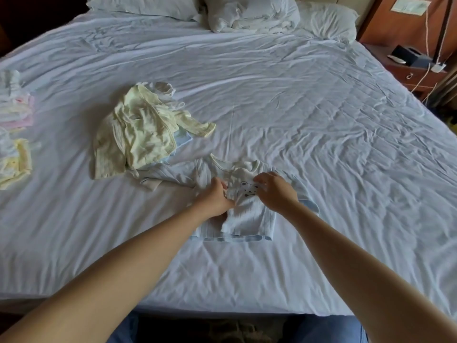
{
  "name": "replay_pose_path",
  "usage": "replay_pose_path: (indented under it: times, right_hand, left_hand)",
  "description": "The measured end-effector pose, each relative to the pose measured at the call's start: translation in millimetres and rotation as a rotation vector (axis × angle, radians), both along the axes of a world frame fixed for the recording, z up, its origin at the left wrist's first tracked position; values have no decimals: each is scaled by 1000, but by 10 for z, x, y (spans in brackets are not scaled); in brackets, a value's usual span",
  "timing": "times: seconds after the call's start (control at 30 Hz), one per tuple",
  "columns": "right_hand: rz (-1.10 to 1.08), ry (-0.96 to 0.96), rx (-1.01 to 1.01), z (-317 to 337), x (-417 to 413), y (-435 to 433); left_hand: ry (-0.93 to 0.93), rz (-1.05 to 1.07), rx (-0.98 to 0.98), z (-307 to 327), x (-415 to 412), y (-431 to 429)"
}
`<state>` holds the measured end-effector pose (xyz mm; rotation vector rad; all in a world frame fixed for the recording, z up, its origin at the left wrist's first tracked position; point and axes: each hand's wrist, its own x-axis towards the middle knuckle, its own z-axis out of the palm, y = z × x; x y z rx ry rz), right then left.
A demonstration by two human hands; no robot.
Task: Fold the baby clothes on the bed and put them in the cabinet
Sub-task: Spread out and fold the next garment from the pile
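Wide bed (pixel 284 115) across most of the view, covered by a creased pale blue-white sheet. At its head, a flat pillow (pixel 143 4) on the left, a crumpled white bundle of bedding (pixel 252 13) in the middle and a plump pillow (pixel 329 21) on the right. Beyond these, a strip of cream headboard (pixel 346 1). Far right, reddish wood panelling (pixel 395 23) with a pale paper (pixel 408 4) stuck to it. Below that, a red-brown nightstand (pixel 418 78) just beside the bed, carrying a dark box (pixel 409 55) and a white adapter (pixel 438 68). White cables (pixel 427 33) hanging down the panelling. Soft, even light on the sheet; upper left corner (pixel 37 16) in deep shadow.
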<state>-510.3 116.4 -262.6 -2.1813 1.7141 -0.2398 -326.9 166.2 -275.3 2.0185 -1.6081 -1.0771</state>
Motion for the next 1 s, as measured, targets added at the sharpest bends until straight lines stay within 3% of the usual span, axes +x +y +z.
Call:
replay_pose_path:
  times: [0.1,0.17,0.23,0.27,0.37,0.5,0.63,0.8,1.0]
  right_hand:
    - [90,-15,-4,-75,-61,56]
    - [128,-56,1,-81,-95,87]
    - [140,-71,1,-54,-132,101]
    - [132,-72,-7,-30,-155,94]
    - [81,-44,-54,29,-235,15]
    - [9,-10,-71,48,-328,-174]
    - [-67,40,-9,35,-400,-405]
    - [-99,85,49,-32,-409,-598]
    - [-153,-113,141,40,-552,-846]
  left_hand:
    - [16,-23,126,73,9,38]
    - [-173,-123,93,129,18,69]
    - [-412,-201,-57,181,24,54]
    - [-445,-203,-122,207,17,23]
    - [-383,-148,-240,296,-56,-107]
    - [-434,-163,-381,281,-187,-363]
    - [-504,-225,-342,119,-359,-663]
    - [-586,-141,-296,-44,-555,-948]
    - [-504,-150,-494,-202,-548,-1027]
